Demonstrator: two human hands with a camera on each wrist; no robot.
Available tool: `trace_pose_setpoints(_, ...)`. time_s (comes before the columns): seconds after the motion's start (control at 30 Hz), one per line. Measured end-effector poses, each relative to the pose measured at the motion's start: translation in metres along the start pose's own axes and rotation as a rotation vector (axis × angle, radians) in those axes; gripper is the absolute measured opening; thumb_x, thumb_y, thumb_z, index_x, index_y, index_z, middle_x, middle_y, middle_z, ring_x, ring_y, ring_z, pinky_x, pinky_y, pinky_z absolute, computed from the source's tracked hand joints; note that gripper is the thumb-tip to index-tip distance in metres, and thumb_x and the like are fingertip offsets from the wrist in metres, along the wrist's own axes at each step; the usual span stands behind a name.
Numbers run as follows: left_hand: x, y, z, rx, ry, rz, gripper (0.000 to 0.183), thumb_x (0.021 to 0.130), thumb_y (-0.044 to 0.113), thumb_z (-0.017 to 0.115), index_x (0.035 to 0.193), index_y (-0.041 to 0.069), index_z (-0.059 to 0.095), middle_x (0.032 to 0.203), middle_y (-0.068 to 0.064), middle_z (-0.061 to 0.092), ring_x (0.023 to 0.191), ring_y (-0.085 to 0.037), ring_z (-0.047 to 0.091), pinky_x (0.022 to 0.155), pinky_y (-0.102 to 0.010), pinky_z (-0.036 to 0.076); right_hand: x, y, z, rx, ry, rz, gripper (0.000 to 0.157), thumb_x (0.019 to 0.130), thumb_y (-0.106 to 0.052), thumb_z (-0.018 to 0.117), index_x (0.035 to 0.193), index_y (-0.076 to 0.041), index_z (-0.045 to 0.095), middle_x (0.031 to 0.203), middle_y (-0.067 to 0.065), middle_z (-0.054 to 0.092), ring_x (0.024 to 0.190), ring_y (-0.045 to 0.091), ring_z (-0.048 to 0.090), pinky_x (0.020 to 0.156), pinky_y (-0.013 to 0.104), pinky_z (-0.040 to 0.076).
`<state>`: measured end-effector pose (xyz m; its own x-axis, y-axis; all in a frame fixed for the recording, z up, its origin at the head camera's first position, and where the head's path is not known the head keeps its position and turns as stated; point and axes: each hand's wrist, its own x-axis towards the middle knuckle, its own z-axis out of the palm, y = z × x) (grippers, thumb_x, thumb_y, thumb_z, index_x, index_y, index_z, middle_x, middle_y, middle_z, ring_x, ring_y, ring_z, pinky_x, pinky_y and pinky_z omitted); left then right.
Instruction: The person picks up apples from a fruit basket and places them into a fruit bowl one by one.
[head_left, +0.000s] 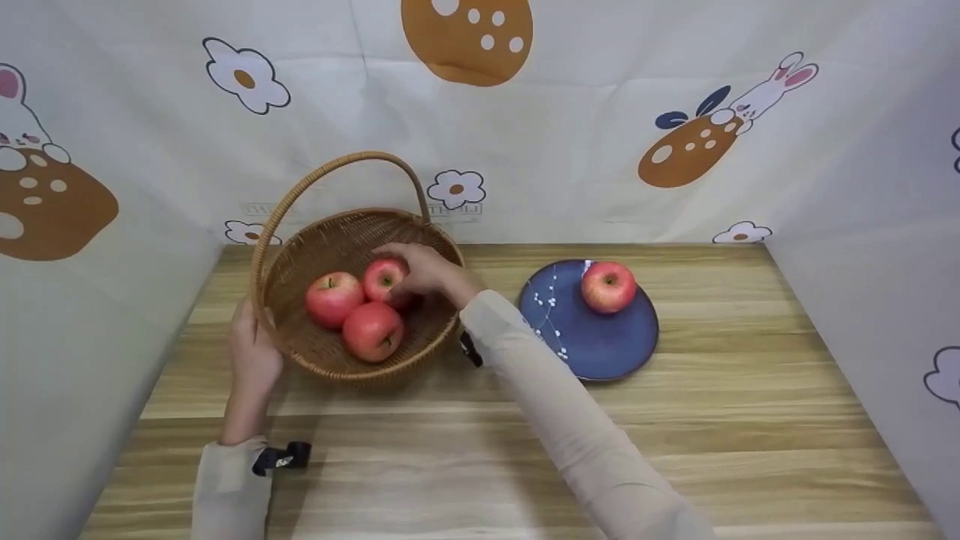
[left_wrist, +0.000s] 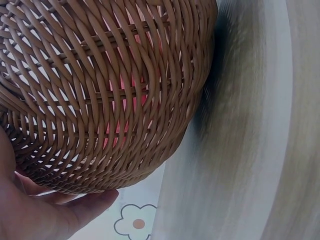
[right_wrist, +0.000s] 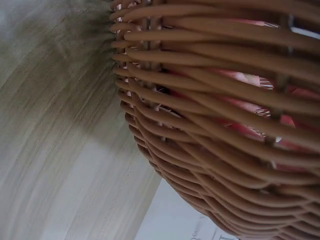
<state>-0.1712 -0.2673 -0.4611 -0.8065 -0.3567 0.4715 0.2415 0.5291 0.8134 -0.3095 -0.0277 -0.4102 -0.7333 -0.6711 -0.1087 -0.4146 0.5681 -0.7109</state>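
A wicker basket [head_left: 360, 221] with a tall arched handle stands at the left of the table. Three red apples show inside it: one at the left [head_left: 334, 298], one in front [head_left: 373, 331] and one at the back right [head_left: 385, 277]. My right hand [head_left: 431, 271] reaches over the basket's right rim and grips the back right apple, fingers behind it and thumb in front. At the left side, my left hand [head_left: 253, 349] holds the basket's wall; its fingers [left_wrist: 92, 207] lie along the weave in the left wrist view. In the right wrist view the basket's weave [right_wrist: 215, 100] hides my right hand.
Right of the basket lies a dark blue plate [head_left: 600, 345] with a white blossom pattern. One red apple [head_left: 608, 287] sits near its back edge. The wood-grain table [head_left: 720, 420] meets patterned cloth walls [head_left: 570, 150] at the back and sides.
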Motion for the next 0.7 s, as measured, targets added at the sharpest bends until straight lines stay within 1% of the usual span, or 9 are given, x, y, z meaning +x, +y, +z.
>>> trace_pose_setpoints(0.07, 0.0003, 0.0004, -0.0004, 0.001, 0.002, 0.002, 0.034, 0.104, -0.001, 0.04, 0.125, -0.019, 0.059, 0.119, -0.041, 0.061, 0.116, -0.054, 0.056, 0.1, -0.056, 0.04, 0.0005, 0.0004, 0.0006, 0.012, -0.01, -0.004, 0.074, 0.089, -0.009, 0.082, 0.156, -0.01, 0.051, 0.152, 0.015, 0.057, 0.139, 0.028, 0.052, 0.116, 0.033, 0.04)
trace_pose_setpoints(0.13, 0.0005, 0.0006, -0.0004, -0.006, -0.002, 0.0, 0.035, 0.104, -0.001, 0.04, 0.127, -0.019, 0.058, 0.121, -0.041, 0.06, 0.118, -0.054, 0.055, 0.102, -0.058, 0.04, 0.0005, 0.0006, 0.001, 0.011, -0.025, -0.012, 0.073, 0.09, -0.008, 0.08, 0.156, -0.01, 0.051, 0.152, 0.015, 0.057, 0.138, 0.028, 0.053, 0.115, 0.033, 0.04)
trace_pose_setpoints(0.27, 0.0011, 0.0003, -0.0008, -0.017, -0.032, 0.014, 0.038, 0.107, 0.002, 0.038, 0.134, -0.019, 0.055, 0.128, -0.043, 0.057, 0.125, -0.057, 0.051, 0.108, -0.067, 0.037, 0.0003, 0.0015, 0.0019, -0.012, -0.058, -0.029, 0.071, 0.091, -0.005, 0.076, 0.156, -0.01, 0.051, 0.151, 0.015, 0.058, 0.138, 0.027, 0.053, 0.114, 0.032, 0.04)
trace_pose_setpoints(0.37, 0.0009, 0.0006, -0.0013, -0.02, -0.05, 0.021, 0.041, 0.109, 0.004, 0.037, 0.138, -0.019, 0.053, 0.132, -0.044, 0.055, 0.129, -0.058, 0.048, 0.111, -0.071, 0.034, 0.0003, 0.0021, 0.0026, -0.032, -0.06, -0.034, 0.07, 0.089, -0.005, 0.077, 0.155, -0.011, 0.053, 0.149, 0.015, 0.059, 0.136, 0.027, 0.053, 0.113, 0.033, 0.04)
trace_pose_setpoints(0.5, 0.0004, 0.0002, -0.0007, -0.012, -0.044, 0.006, 0.04, 0.107, 0.003, 0.038, 0.136, -0.02, 0.054, 0.13, -0.044, 0.055, 0.127, -0.058, 0.048, 0.11, -0.07, 0.034, 0.0, 0.0022, 0.0037, -0.051, -0.049, -0.021, 0.07, 0.087, -0.006, 0.08, 0.152, -0.013, 0.055, 0.148, 0.015, 0.058, 0.136, 0.028, 0.051, 0.114, 0.036, 0.04)
trace_pose_setpoints(0.6, 0.0008, -0.0004, 0.0, -0.016, -0.038, 0.004, 0.039, 0.106, 0.001, 0.039, 0.135, -0.02, 0.055, 0.128, -0.044, 0.055, 0.125, -0.058, 0.049, 0.109, -0.069, 0.034, 0.0, 0.0015, 0.0046, -0.076, -0.039, -0.01, 0.071, 0.086, -0.007, 0.082, 0.152, -0.014, 0.056, 0.15, 0.014, 0.056, 0.138, 0.028, 0.049, 0.116, 0.037, 0.039)
trace_pose_setpoints(0.7, 0.0008, -0.0008, 0.0005, -0.022, -0.03, 0.011, 0.038, 0.106, 0.001, 0.039, 0.133, -0.02, 0.055, 0.127, -0.044, 0.056, 0.124, -0.058, 0.05, 0.108, -0.069, 0.035, 0.0014, 0.0004, 0.0054, -0.117, -0.026, -0.031, 0.071, 0.084, -0.006, 0.082, 0.15, -0.012, 0.058, 0.153, 0.014, 0.055, 0.142, 0.028, 0.047, 0.119, 0.037, 0.036)
